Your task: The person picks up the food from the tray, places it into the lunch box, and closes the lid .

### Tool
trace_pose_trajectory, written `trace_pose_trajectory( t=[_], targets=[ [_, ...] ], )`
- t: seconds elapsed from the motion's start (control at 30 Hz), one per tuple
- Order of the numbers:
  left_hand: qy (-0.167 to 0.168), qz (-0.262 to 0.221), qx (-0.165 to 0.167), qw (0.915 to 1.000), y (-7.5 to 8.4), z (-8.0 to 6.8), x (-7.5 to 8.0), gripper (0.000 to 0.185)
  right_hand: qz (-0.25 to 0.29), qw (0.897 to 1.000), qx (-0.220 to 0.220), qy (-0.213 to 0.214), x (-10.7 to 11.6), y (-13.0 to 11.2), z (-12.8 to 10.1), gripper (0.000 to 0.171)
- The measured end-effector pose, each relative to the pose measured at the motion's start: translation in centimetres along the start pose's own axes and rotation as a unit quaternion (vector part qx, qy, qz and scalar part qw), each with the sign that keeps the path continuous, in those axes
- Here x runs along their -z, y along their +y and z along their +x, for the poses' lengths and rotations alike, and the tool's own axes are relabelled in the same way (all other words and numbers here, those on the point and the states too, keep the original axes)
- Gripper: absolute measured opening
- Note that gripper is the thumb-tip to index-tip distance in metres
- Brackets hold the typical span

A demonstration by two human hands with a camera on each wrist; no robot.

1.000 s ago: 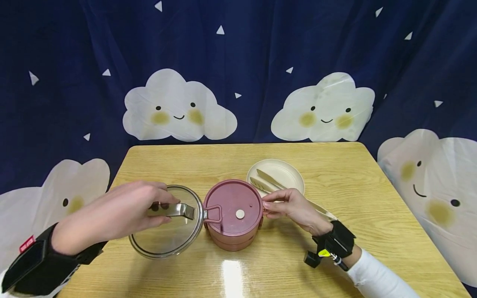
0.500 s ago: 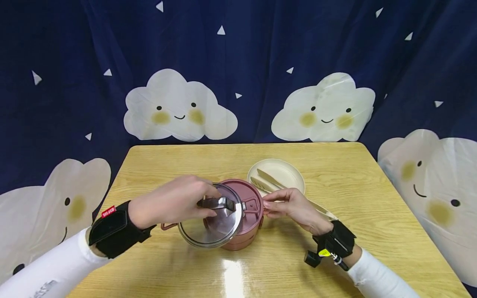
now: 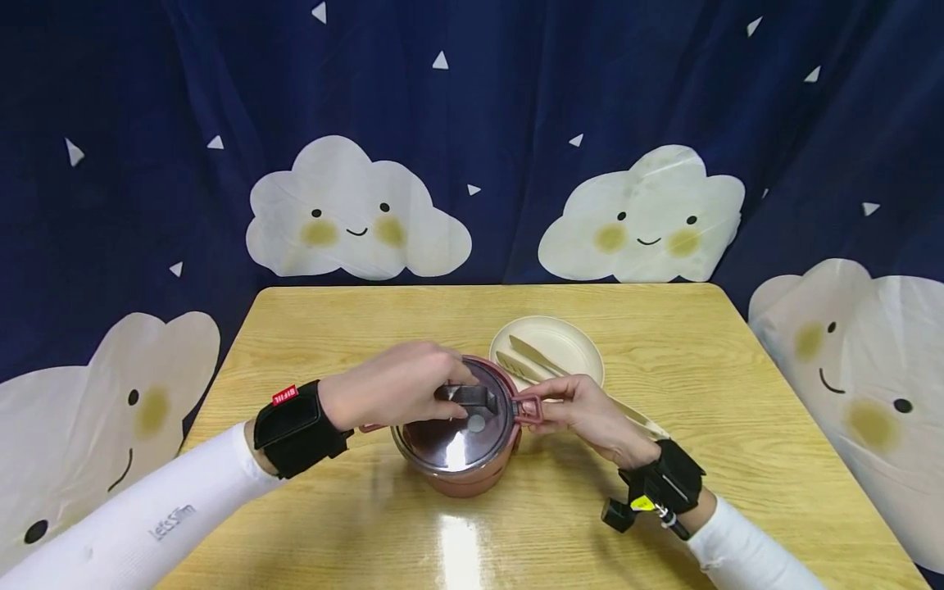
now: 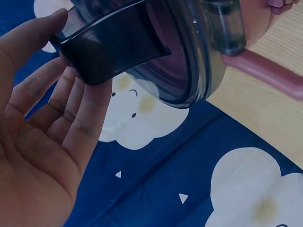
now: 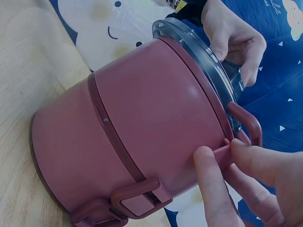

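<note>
A pink round stacked lunch box (image 3: 466, 485) stands on the table. Over its top is a clear lid (image 3: 435, 447) with a dark rim and pink side clips; whether it sits fully flush cannot be told. My left hand (image 3: 409, 383) grips the lid by its dark raised handle (image 4: 106, 52). On the other side, my right hand (image 3: 586, 416) pinches a small tab (image 5: 222, 152) at the lunch box's upper edge, right beside the lid's pink clip (image 5: 247, 122). Lower down the box's wall, pink latches (image 5: 142, 198) span the seam between tiers.
Behind the lunch box to the right lies a cream plate (image 3: 571, 348) with a knife (image 3: 537, 354) and a fork (image 3: 516, 365) on it. Another pale utensil (image 3: 640, 416) shows past my right hand. A dark blue cloud-print curtain (image 3: 509, 98) hangs behind the table.
My left hand has carried the lid rightward from beside the lunch box to over its top. The right hand has stayed at the box's edge.
</note>
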State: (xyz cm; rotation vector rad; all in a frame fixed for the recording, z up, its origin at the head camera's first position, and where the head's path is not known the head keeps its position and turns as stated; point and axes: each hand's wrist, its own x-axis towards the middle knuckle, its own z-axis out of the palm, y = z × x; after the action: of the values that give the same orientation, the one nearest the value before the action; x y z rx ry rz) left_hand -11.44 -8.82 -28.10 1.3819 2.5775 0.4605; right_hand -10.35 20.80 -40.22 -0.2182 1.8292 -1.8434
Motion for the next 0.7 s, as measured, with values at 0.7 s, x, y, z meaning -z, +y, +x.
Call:
trace_pose_trajectory(
  t=[0.7],
  targets=[
    [-0.008,-0.029,0.005,0.9995,-0.4,1.9,-0.2,0.016,-0.021,0.998,0.019,0.054,1.9,-0.6,-1.2,0.043]
  ],
)
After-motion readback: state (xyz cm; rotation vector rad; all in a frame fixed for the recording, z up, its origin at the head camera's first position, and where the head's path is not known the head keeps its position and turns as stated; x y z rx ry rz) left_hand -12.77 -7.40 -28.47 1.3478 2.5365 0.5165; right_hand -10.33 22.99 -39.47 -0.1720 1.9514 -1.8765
